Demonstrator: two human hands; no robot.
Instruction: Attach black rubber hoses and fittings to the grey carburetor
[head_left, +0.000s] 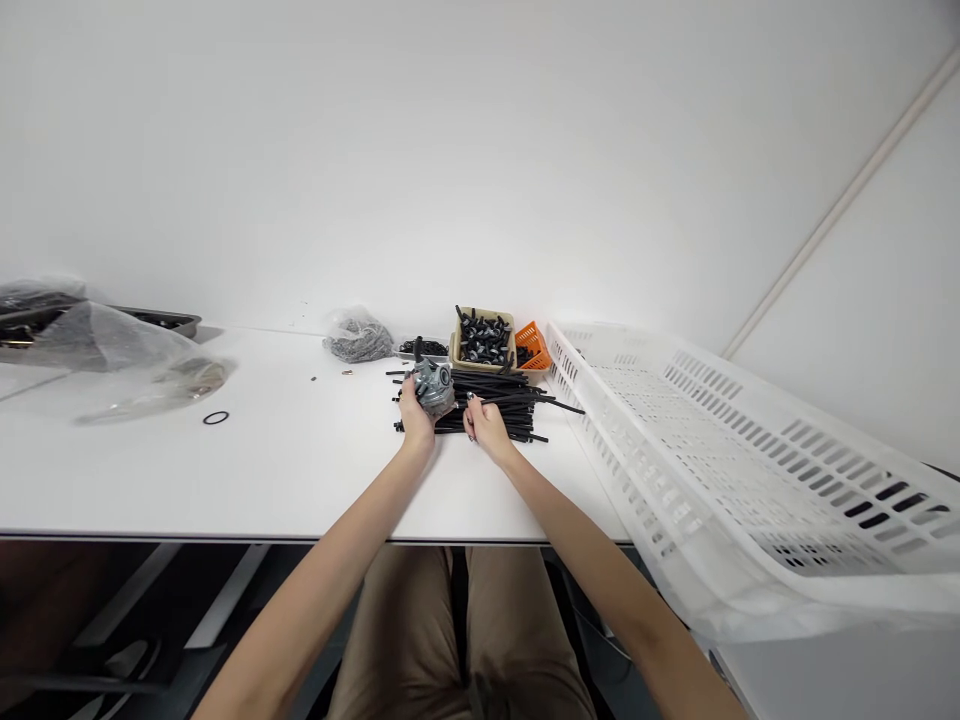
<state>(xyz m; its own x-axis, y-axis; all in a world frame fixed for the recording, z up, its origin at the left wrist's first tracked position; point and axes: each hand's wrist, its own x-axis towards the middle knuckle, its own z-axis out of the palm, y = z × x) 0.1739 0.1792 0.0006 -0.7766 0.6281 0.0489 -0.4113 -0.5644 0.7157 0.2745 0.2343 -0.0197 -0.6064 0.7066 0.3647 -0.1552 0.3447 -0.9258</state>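
Observation:
My left hand (417, 415) is closed around a grey, rounded fitting (433, 386) with a dark round opening and a black stub sticking up. Just to the right, my right hand (487, 428) has its fingers curled together, close to the fitting; whatever is in them is hidden or too small to make out. Under and behind both hands lies a pile of black tubes (517, 410), one of which pokes out to the right past the others.
Behind the pile stand a cream basket (457, 362) of black parts, an orange basket (535, 340) and a bag of grey parts (358, 338). A large white crate (622, 440) flanks the right. A black ring (216, 418) and a plastic bag (127, 350) lie left.

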